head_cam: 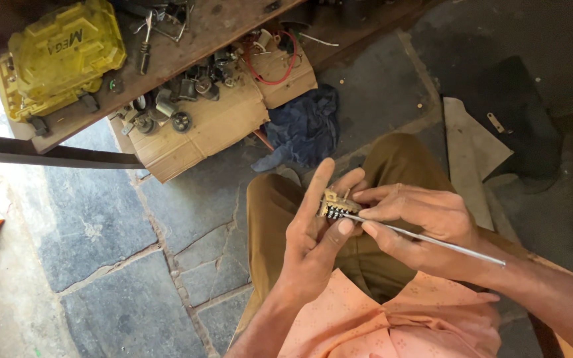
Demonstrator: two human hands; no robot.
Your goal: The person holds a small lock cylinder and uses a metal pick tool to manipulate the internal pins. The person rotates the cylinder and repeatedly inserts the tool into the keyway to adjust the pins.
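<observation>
Pinched in left hand fingers above the lap: small brass lock part, possibly a cylinder. Gripped in right hand: thin metal rod, tip at part. Best probed gently, part steadied.

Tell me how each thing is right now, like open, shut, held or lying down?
Left hand: shut on the small brass lock part.
Small brass lock part: held up over the lap.
Right hand: shut on the thin metal rod.
Thin metal rod: tip touching the lock part.
Yellow plastic case: shut, lying on the wooden bench.
Cardboard box: open, metal bits inside.
Blue cloth: crumpled on the floor.
</observation>
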